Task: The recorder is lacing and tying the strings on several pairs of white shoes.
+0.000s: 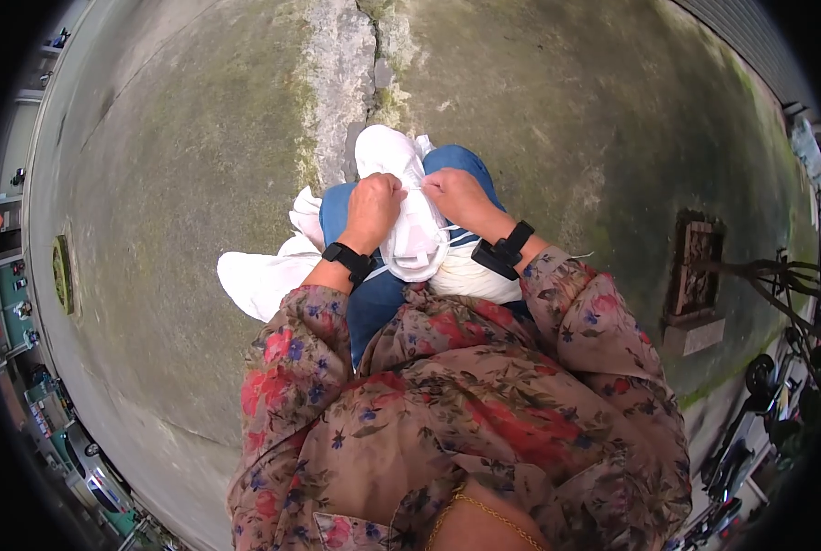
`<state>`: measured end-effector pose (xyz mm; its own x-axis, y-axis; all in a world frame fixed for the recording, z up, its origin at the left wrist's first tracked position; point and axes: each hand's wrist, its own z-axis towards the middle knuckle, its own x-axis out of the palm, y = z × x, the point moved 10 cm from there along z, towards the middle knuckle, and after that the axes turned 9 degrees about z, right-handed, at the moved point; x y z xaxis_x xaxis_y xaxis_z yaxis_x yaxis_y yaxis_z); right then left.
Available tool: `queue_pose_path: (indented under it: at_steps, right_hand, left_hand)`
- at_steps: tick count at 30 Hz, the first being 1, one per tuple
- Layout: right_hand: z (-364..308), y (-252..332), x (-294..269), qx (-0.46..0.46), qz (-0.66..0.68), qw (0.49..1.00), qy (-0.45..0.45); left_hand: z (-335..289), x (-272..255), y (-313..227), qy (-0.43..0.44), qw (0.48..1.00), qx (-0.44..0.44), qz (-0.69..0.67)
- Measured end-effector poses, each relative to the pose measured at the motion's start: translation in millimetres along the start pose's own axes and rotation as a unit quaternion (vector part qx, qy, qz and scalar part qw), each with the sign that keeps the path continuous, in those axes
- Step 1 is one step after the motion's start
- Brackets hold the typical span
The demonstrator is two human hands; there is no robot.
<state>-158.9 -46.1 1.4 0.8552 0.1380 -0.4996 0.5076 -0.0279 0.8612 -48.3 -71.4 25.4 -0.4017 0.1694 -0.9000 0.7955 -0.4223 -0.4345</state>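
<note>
On my lap, between the knees of blue trousers [458, 162], lies a soft white shoe upper [416, 241], its rounded toe end pointing away from me. My left hand [373, 209] is closed in a pinch at the upper's left edge. From the other side, my right hand [464, 198] pinches too, its fingertips close to the left ones. A thin white lace appears to run between the fingers; its ends are too small to follow. Beside my right wrist, a bundle of white laces [476, 277] rests on my lap.
More white soft pieces, shaped like shoe uppers [261, 279], hang over my left thigh. Around me is mossy concrete ground [190, 165] with a cracked pale strip [335, 83]. To the right stand a brick-edged planter [698, 266] and bare branches [769, 273]; parked vehicles line the rim.
</note>
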Motion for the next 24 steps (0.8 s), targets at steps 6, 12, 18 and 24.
queue_pose_path:
  at_steps: [6,12,18,24]
  right_hand:
    - [0.2,9.7,3.0,-0.035,-0.05,0.998,-0.017]
    - [0.0,14.0,3.0,-0.027,-0.084,0.996,-0.019]
    - [0.1,15.9,5.2,-0.033,-0.093,0.995,-0.024]
    - [5.7,17.6,13.5,-0.044,-0.081,0.996,-0.013]
  left_hand:
    - [-0.7,9.0,19.1,0.003,0.995,-0.084,-0.055]
    - [-3.8,21.2,34.4,0.015,0.983,-0.141,-0.115]
    - [-3.4,22.7,36.6,-0.002,0.984,-0.126,-0.125]
    - [-5.7,20.3,35.4,-0.009,0.984,-0.127,-0.125]
